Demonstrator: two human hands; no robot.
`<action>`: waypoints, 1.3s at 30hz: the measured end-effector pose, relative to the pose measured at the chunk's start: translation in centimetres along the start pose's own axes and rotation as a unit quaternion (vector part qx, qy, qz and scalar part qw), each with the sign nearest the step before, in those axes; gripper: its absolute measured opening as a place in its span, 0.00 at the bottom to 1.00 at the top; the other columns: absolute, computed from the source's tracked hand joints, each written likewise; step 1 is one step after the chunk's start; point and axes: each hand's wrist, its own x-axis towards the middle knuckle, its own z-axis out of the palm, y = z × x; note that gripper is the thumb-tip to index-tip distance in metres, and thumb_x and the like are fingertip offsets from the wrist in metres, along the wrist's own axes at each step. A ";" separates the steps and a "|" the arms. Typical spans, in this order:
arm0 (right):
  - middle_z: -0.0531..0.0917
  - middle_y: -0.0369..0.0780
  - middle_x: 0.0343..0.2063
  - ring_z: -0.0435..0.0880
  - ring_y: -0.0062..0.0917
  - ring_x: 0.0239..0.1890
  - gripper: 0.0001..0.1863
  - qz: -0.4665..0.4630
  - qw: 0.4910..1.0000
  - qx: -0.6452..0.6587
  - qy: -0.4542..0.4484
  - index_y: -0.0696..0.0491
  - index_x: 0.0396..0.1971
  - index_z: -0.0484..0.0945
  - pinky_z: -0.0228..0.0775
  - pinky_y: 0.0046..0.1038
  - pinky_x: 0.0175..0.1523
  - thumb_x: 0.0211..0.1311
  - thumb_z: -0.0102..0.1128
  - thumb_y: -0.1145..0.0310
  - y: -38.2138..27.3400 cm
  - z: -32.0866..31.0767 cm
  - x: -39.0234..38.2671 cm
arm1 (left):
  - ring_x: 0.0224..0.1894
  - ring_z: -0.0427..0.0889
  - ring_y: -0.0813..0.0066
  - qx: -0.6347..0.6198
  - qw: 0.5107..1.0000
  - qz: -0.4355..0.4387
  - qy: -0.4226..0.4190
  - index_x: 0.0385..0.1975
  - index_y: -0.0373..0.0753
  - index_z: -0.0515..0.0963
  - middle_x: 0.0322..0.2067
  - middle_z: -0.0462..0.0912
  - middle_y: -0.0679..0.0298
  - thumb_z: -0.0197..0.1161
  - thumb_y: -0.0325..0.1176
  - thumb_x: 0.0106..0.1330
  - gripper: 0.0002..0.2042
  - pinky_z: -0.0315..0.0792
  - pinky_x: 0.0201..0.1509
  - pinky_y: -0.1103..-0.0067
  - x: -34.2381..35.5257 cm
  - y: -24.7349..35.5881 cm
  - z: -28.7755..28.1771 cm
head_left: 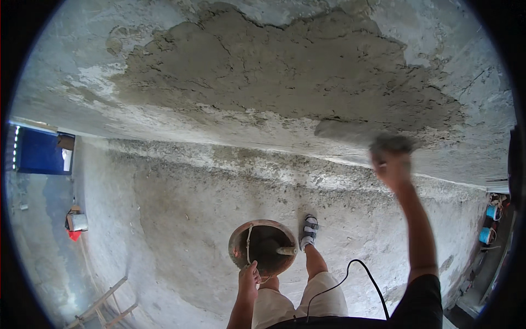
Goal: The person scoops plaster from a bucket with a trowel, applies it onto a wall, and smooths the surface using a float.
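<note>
A round bucket (234, 244) with a worn brownish rim hangs or stands in front of my legs. My left hand (249, 274) is closed around its pale rope handle (249, 247). Dark material fills its inside, and a short light wooden-looking handle (286, 250) pokes out at the right. Up on the wall, my right hand (392, 164), smeared by motion, grips a plastering trowel. The trowel's long flat blade (345, 131) lies against or very near the lower edge of a damp grey-brown mortar patch (263, 66). Fine contact between blade and wall is too blurred to tell.
Rough concrete floor (181, 208) meets the wall along a crumbly strip. Blue-and-white containers (486, 234) stand at the far right. A white bucket (78, 221) sits at the left, with a wooden frame (104, 301) below it. A black cable (356, 262) loops near my waist.
</note>
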 end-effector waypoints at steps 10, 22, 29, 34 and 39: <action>0.81 0.41 0.18 0.82 0.33 0.22 0.16 0.119 0.992 -0.012 -0.049 0.50 0.17 0.77 0.74 0.37 0.30 0.54 0.64 0.54 -0.8 4.6 -9.4 | 0.13 0.54 0.83 0.037 0.999 -0.016 -0.036 0.17 0.49 0.60 0.13 0.56 0.75 0.58 0.42 0.67 0.18 0.52 0.19 0.81 -0.8 -0.1 1.4; 0.79 0.36 0.14 0.75 0.18 0.12 0.20 0.001 0.986 -0.141 0.088 0.50 0.21 0.78 0.66 0.22 0.14 0.65 0.53 0.51 5.2 -9.4 -0.6 | 0.12 0.54 0.82 0.076 0.997 -0.018 -0.006 0.17 0.49 0.59 0.12 0.56 0.74 0.58 0.43 0.66 0.18 0.51 0.18 0.80 0.8 -1.1 3.4; 0.86 0.42 0.32 0.86 0.33 0.36 0.17 0.278 0.902 0.058 -0.324 0.52 0.32 0.85 0.78 0.37 0.40 0.59 0.58 0.53 6.1 21.0 -11.3 | 0.12 0.54 0.82 0.064 0.998 -0.009 -0.025 0.17 0.49 0.59 0.11 0.55 0.74 0.56 0.42 0.67 0.18 0.51 0.18 0.80 -0.6 -1.1 3.0; 0.85 0.41 0.41 0.83 0.37 0.48 0.26 0.255 0.833 0.078 -0.485 0.52 0.40 0.84 0.75 0.39 0.50 0.58 0.58 0.43 3.1 28.3 -18.5 | 0.14 0.54 0.82 0.080 0.997 -0.012 -0.010 0.18 0.48 0.59 0.13 0.56 0.74 0.56 0.41 0.67 0.17 0.53 0.22 0.79 0.0 -2.3 3.4; 0.78 0.43 0.55 0.74 0.36 0.60 0.32 0.235 0.787 0.071 -0.566 0.51 0.53 0.76 0.65 0.41 0.61 0.58 0.57 0.41 0.0 30.1 -19.7 | 0.14 0.55 0.83 0.071 0.997 -0.025 0.003 0.19 0.48 0.60 0.14 0.57 0.74 0.56 0.40 0.67 0.16 0.53 0.22 0.80 0.9 -2.6 3.8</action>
